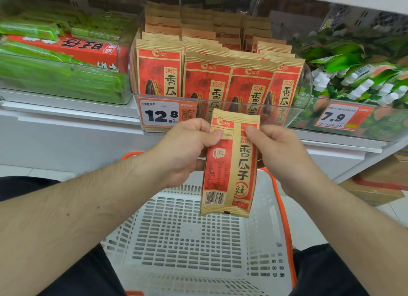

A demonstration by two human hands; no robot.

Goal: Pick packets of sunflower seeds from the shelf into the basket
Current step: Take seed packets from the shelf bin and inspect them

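Observation:
A red and tan packet of sunflower seeds [229, 170] hangs upright with its back side facing me, above the white basket [194, 240]. My left hand [185, 148] pinches its upper left edge. At the upper right edge, my right hand [280, 150] pinches it too. Several more identical packets [220, 75] stand in rows in a clear bin [306, 90] on the shelf just behind. Nothing lies in the basket.
The basket has an orange handle [284, 218]. Green snack packs [55, 75] and a red box [70, 46] lie left of the bin; green pouches with white caps [357, 79] lie right. Price tags read 12.8 [161, 114] and 7.9 [333, 117]. A cardboard box [379, 185] sits on the floor.

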